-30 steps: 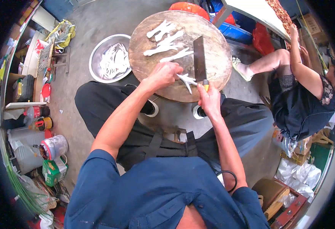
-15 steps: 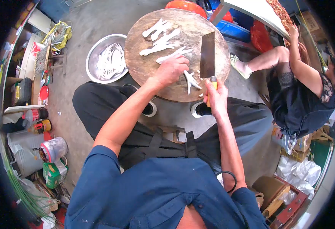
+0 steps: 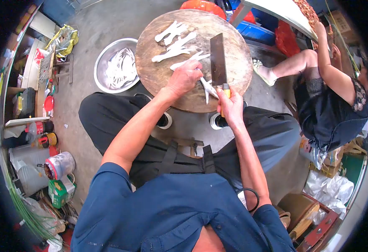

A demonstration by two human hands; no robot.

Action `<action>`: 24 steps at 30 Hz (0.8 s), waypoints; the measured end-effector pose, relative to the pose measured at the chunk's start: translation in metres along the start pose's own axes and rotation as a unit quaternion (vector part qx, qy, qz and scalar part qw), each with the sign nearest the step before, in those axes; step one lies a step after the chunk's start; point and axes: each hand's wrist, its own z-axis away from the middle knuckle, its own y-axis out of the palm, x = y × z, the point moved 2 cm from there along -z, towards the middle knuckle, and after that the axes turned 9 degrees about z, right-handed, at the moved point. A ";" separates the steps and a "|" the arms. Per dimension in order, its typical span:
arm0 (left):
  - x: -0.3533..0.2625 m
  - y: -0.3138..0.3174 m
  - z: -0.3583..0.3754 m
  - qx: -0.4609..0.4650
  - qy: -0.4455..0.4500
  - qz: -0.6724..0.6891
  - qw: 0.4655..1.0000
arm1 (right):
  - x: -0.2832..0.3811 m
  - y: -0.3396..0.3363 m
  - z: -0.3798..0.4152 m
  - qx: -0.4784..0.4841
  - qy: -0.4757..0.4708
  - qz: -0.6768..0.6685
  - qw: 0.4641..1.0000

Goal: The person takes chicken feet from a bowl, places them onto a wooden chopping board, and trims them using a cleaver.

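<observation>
A cleaver (image 3: 218, 61) with a yellow handle is in my right hand (image 3: 232, 105), its broad blade pointing away over the round wooden block (image 3: 234, 46). The fingers of my left hand (image 3: 183, 80) are closed at the end of a white chicken foot (image 3: 208, 90), which lies left of the blade with its toes toward me. Another foot (image 3: 192, 60) lies just beyond my left fingers. Farther back on the block are more pale feet (image 3: 175, 50). What my left fingertips grip is partly hidden.
Left of the block, a metal basin (image 3: 101, 67) holds several white pieces. A seated person (image 3: 328, 96) is at the right beside a white-topped table (image 3: 276, 10). Jars (image 3: 60, 164) and a green box (image 3: 61, 191) stand at the left.
The cleaver and my right hand have moved left, closer to the chicken foot. My left hand has shifted slightly left and toward me, now at that foot.
</observation>
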 end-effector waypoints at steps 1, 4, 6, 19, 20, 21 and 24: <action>-0.001 0.000 0.000 0.001 -0.004 0.005 1.000 | 0.003 0.000 0.001 0.000 -0.001 0.000 1.000; -0.001 -0.002 0.002 -0.008 -0.001 0.007 1.000 | 0.021 -0.004 0.008 -0.052 -0.043 -0.064 0.996; 0.000 0.000 0.001 -0.017 0.010 0.007 1.000 | 0.037 -0.007 0.009 -0.077 -0.066 -0.041 0.994; -0.003 -0.006 0.002 0.013 0.008 0.001 1.000 | 0.002 0.007 -0.004 -0.009 0.010 0.065 0.998; -0.004 -0.006 0.002 0.015 0.008 0.001 1.000 | 0.004 0.006 -0.004 -0.007 0.015 0.059 0.998; -0.005 -0.007 0.001 0.014 0.007 0.001 1.000 | 0.004 0.005 -0.006 -0.005 0.016 0.059 0.998; -0.006 -0.007 0.000 0.029 0.014 0.004 0.999 | 0.005 -0.006 -0.011 0.010 0.064 -0.034 0.997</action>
